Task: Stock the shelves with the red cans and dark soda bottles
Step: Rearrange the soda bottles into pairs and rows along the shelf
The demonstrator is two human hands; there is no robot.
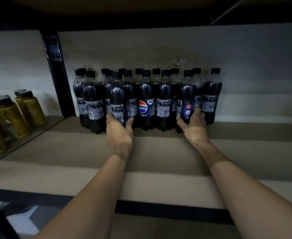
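Spanning most of the view, the pale shelf board (159, 152) runs back to a light wall, with a black upright (59, 80) dividing it from the next bay on the left; no red cans are in view. Against the wall stands a block of Pepsi bottles (146, 100), upright, black-capped and packed touching, roughly two or three rows deep; gold-wrapped bottles (29, 109) fill the left bay. The left hand (119, 133) grips the low label band of a front-row bottle (118, 94), thumb on one side and fingers curled round the other; the right hand (195, 128) wraps another front bottle (187, 95) the same way, its fingers reaching behind the label. Both bottles stand at the front edge of the block. They look full, so probably weighty and stiff under pressure, with slick film labels; the narrow bases could tip neighbours, so a low grip round the body seems the steadier hold.
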